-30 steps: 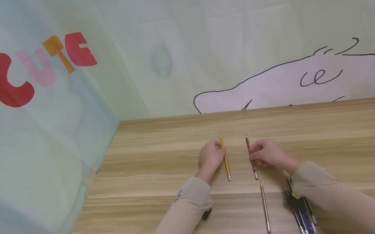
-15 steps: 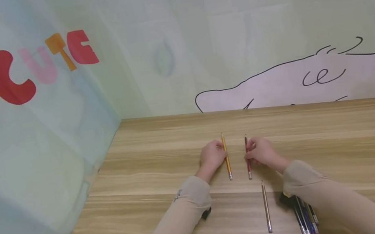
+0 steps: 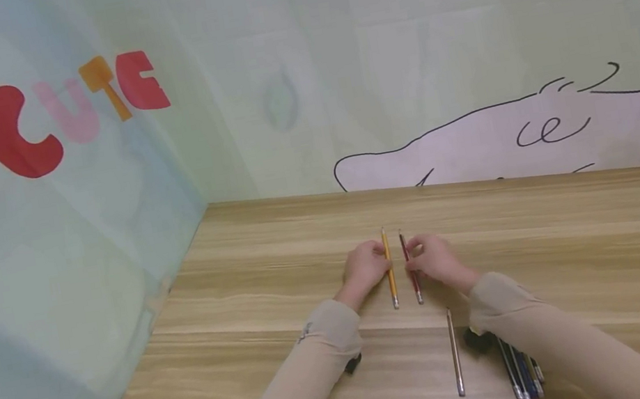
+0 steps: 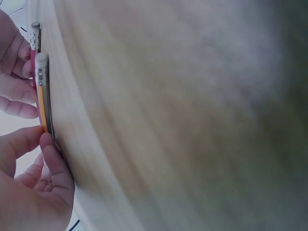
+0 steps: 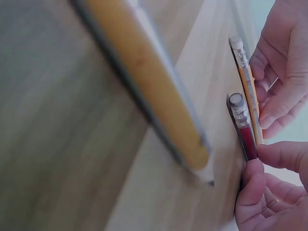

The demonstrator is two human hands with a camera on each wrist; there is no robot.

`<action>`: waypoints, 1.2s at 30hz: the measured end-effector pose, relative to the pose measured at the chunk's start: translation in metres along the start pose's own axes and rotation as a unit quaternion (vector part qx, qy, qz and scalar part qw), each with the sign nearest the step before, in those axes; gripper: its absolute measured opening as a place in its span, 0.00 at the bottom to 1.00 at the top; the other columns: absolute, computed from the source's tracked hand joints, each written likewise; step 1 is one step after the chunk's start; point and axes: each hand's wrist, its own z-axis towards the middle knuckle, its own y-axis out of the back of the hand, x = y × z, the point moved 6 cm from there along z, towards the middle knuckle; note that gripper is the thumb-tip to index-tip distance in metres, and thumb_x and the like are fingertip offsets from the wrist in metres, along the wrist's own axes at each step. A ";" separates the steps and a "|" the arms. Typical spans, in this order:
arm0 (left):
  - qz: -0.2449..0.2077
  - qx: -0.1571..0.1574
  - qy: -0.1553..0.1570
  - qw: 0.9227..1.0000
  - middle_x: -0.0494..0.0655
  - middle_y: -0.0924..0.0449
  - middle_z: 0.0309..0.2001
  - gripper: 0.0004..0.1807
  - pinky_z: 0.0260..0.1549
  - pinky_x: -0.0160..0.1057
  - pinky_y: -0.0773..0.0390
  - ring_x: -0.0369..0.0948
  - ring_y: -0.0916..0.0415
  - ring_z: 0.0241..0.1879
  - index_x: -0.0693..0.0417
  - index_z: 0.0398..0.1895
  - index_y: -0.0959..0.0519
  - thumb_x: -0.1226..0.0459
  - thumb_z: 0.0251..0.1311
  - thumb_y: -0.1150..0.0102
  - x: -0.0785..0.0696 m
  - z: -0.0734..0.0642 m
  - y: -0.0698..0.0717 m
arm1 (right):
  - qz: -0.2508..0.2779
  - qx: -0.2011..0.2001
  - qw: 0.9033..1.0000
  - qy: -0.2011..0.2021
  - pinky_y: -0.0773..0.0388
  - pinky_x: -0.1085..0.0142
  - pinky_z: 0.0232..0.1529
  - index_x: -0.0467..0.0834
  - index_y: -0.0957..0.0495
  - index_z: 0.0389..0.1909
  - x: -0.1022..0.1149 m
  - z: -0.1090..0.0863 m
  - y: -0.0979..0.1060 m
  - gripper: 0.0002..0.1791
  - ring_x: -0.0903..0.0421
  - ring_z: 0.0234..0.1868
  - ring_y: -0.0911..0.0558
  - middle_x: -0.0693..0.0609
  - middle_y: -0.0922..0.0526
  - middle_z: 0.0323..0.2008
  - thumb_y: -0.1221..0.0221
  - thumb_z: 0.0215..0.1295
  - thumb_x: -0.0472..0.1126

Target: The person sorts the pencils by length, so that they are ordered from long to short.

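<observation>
Beige long sleeves (image 3: 296, 397) with wide cuffs (image 3: 337, 329), a small dark marking (image 3: 304, 333) on the left, black wrist pieces (image 3: 478, 340) beneath.

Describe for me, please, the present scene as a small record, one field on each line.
Left hand: pinches a yellow pencil
Right hand: pinches a dark red pencil
Held pencils: side by side with a narrow gap, eraser ends toward the person
Loose pencil: one gold-coloured pencil, untouched, nearer the person
Pencil group: several dark pencils, partly hidden by the right sleeve; exact count unclear
Surface: wood-grain table
Backdrop: pale, printed, with the word CUTE on the left
</observation>
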 end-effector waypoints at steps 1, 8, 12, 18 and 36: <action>0.000 0.001 -0.001 1.000 0.46 0.19 0.37 0.15 0.36 0.34 0.27 0.40 0.24 0.37 0.53 0.40 0.23 0.64 0.45 0.39 0.000 0.000 0.000 | 0.000 0.001 1.000 -0.003 0.33 0.73 0.14 0.35 0.30 0.46 0.000 0.000 -0.001 0.20 0.61 0.13 0.32 0.49 0.24 0.19 0.41 0.50 0.31; 0.005 0.007 0.002 1.000 0.46 0.19 0.39 0.15 0.37 0.35 0.27 0.41 0.24 0.37 0.53 0.41 0.23 0.63 0.45 0.39 0.000 0.000 -0.002 | 0.002 -0.003 1.000 -0.019 0.32 0.72 0.14 0.35 0.29 0.42 0.000 0.003 -0.004 0.16 0.61 0.14 0.30 0.48 0.22 0.22 0.41 0.50 0.31; 0.006 0.007 0.004 1.000 0.47 0.20 0.40 0.16 0.38 0.36 0.27 0.41 0.25 0.38 0.53 0.40 0.23 0.62 0.45 0.39 -0.001 0.000 -0.002 | 0.008 -0.002 1.000 -0.017 0.31 0.71 0.14 0.34 0.28 0.40 0.000 0.002 -0.004 0.15 0.60 0.14 0.30 0.47 0.21 0.21 0.41 0.50 0.31; 0.010 0.004 0.007 1.000 0.47 0.20 0.41 0.15 0.38 0.37 0.27 0.42 0.25 0.38 0.53 0.40 0.22 0.62 0.45 0.38 -0.001 0.001 -0.003 | 0.010 0.007 1.000 -0.020 0.30 0.71 0.15 0.34 0.28 0.39 0.003 0.000 -0.004 0.13 0.60 0.13 0.29 0.47 0.21 0.21 0.41 0.50 0.31; 0.014 0.008 0.014 1.000 0.46 0.20 0.42 0.14 0.41 0.39 0.28 0.42 0.25 0.39 0.52 0.39 0.22 0.61 0.46 0.39 -0.001 0.000 -0.002 | 0.023 0.005 0.999 -0.022 0.33 0.73 0.13 0.33 0.28 0.40 -0.001 0.001 -0.006 0.15 0.61 0.12 0.30 0.48 0.21 0.18 0.40 0.49 0.32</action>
